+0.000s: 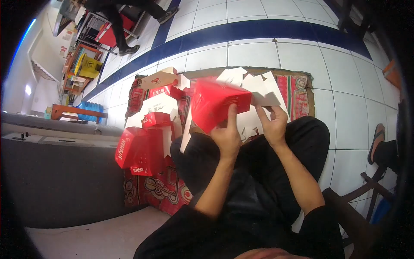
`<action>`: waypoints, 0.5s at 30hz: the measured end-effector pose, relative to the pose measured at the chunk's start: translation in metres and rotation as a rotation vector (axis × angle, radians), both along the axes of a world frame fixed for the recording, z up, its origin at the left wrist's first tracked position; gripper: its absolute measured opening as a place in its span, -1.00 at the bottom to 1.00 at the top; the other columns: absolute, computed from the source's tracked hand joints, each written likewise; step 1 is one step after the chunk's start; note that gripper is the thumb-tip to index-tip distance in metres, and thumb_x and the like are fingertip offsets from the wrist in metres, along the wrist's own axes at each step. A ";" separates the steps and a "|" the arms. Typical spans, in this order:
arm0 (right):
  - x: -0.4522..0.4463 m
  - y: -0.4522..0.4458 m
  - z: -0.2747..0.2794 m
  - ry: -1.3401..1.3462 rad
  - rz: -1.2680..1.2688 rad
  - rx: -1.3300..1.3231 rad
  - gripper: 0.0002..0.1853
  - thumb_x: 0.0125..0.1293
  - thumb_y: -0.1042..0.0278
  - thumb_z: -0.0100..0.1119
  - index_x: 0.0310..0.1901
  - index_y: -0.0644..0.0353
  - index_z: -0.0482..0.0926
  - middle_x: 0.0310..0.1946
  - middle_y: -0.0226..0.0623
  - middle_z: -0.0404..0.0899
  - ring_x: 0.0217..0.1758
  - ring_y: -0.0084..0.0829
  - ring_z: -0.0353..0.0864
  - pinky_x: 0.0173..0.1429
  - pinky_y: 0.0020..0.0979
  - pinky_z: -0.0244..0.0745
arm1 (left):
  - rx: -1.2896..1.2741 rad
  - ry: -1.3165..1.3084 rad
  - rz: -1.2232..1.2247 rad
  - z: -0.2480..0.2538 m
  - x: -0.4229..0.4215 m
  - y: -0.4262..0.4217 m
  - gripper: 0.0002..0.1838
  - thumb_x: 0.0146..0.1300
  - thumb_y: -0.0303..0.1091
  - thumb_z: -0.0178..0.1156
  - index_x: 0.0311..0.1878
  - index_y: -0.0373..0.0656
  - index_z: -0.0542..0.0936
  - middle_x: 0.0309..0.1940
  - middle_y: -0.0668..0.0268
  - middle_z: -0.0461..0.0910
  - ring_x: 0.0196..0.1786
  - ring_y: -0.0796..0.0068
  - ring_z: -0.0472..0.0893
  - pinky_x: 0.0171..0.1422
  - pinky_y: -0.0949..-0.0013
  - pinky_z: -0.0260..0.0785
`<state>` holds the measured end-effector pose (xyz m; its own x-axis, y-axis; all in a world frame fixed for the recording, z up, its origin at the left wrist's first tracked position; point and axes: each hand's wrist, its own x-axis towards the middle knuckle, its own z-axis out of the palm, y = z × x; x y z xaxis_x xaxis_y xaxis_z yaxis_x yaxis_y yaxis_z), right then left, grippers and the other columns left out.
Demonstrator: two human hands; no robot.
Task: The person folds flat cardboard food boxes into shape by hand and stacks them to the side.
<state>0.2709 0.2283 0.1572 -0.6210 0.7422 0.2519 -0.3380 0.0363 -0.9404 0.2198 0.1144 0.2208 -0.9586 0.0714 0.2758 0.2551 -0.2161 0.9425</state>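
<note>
A red cardboard box [215, 101], partly blurred, is held up in front of my crossed legs. My left hand [227, 139] grips its near side, with the thumb lying on the red face and the other fingers hidden. At the box's right, my right hand [274, 126] pinches a pale cardboard flap [263, 96]; whether it belongs to the same box is unclear. White-sided cardboard pieces [232, 77] lie behind and beneath the box. To the left is a pile of red boxes [148, 151] marked "SI PAMAN", some with white flaps sticking out.
A patterned red mat [161, 190] covers the floor under me. Beside it on the left stands a dark grey panel [69, 177]. A wooden stool [349, 211] and a sandaled foot [377, 144] are at the right. Another person's legs [116, 26] show at the top left.
</note>
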 end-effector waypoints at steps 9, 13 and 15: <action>0.009 0.004 0.002 -0.093 -0.032 0.218 -0.72 0.38 0.63 0.47 0.10 0.31 0.83 -0.04 -0.20 0.80 0.08 -0.35 0.84 0.13 -0.35 0.70 | -0.535 0.232 -0.265 -0.010 0.043 -0.045 -0.71 0.59 -0.40 0.39 0.22 -0.38 0.68 0.04 0.16 0.80 0.09 0.37 0.77 0.22 0.26 0.61; 0.015 0.007 0.025 -0.035 -0.037 0.456 -0.61 0.21 0.75 0.46 0.09 0.29 0.84 0.02 -0.16 0.80 0.06 -0.20 0.85 0.13 -0.31 0.73 | -0.520 0.174 -0.326 -0.010 0.040 -0.048 -0.71 0.60 -0.40 0.38 0.22 -0.39 0.68 0.02 0.16 0.81 0.08 0.37 0.77 0.21 0.26 0.62; 0.015 0.008 0.025 -0.027 -0.001 0.467 -0.61 0.22 0.74 0.45 0.09 0.27 0.84 0.05 -0.14 0.80 0.09 -0.19 0.85 0.15 -0.31 0.73 | -0.468 0.108 -0.334 -0.006 0.032 -0.050 -0.72 0.60 -0.41 0.37 0.22 -0.39 0.68 0.01 0.16 0.81 0.08 0.38 0.77 0.21 0.26 0.62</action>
